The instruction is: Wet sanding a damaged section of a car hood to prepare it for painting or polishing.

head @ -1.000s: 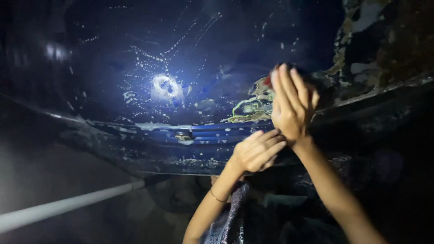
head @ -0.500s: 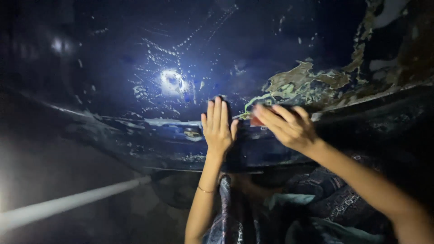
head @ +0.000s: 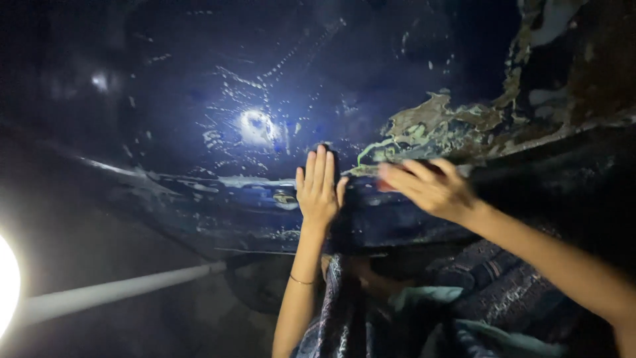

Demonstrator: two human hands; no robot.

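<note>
A dark blue, glossy painted metal panel (head: 199, 106) fills the view, with a ridge along its lower edge. At the right its paint is flaked into a rough tan and green patch (head: 437, 126). My left hand (head: 319, 189) lies flat against the ridge, fingers straight and close together, holding nothing. My right hand (head: 430, 189) reaches in from the right and is blurred. Its fingers press a small reddish pad (head: 383, 185) against the lower edge of the flaked patch. Most of the pad is hidden under the fingers.
A bright lamp (head: 4, 285) glares at the left edge, and its reflection (head: 255, 126) shines on the panel. A pale tube (head: 119, 290) runs low across the left. Patterned dark cloth (head: 344, 325) lies below my arms. Rusty, peeling metal (head: 583, 73) fills the upper right.
My left hand has uncurled from a loose fist and now lies flat on the ridge. My right hand has tipped from upright to pointing left, moving along the flaked patch.
</note>
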